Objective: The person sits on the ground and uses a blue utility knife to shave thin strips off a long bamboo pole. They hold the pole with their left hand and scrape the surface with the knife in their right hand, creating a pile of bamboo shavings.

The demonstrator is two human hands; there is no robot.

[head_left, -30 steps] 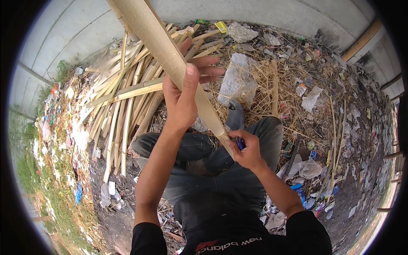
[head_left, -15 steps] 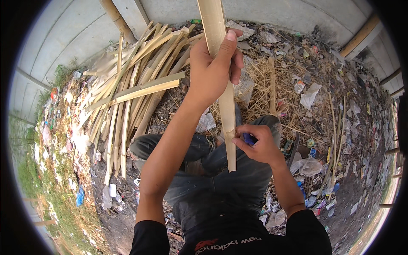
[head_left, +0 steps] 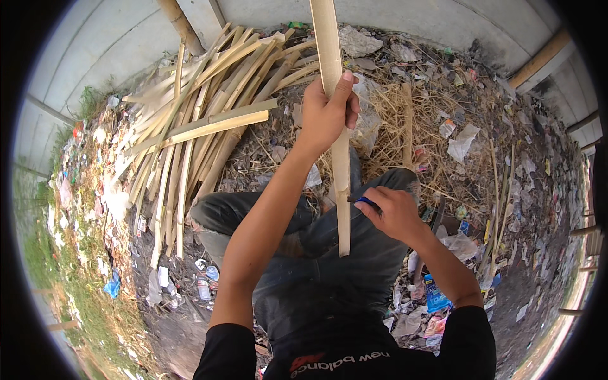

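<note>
My left hand (head_left: 328, 113) is wrapped round a long split bamboo strip (head_left: 341, 166), pale on its inner face. The strip stands nearly lengthwise before me, its lower end over my lap and its top running past the upper edge of view. In my right hand (head_left: 396, 215) is a small blue-handled knife (head_left: 367, 201), closed in the fingers. Its short dark blade meets the right edge of the strip, beside a node near the lower end. Most of the handle is hidden by the fingers.
A heap of split bamboo strips (head_left: 215, 114) lies at the far left. Dry straw (head_left: 386, 126) and scattered litter cover the ground ahead and to the right. A grey panel wall (head_left: 437, 31) with bamboo posts (head_left: 539, 58) stands behind. My crossed legs (head_left: 323, 278) are under the strip.
My left hand has shifted slightly right and down along with the strip's upper part. The right hand has turned, and the knife's dark blade now shows against the strip's edge.
</note>
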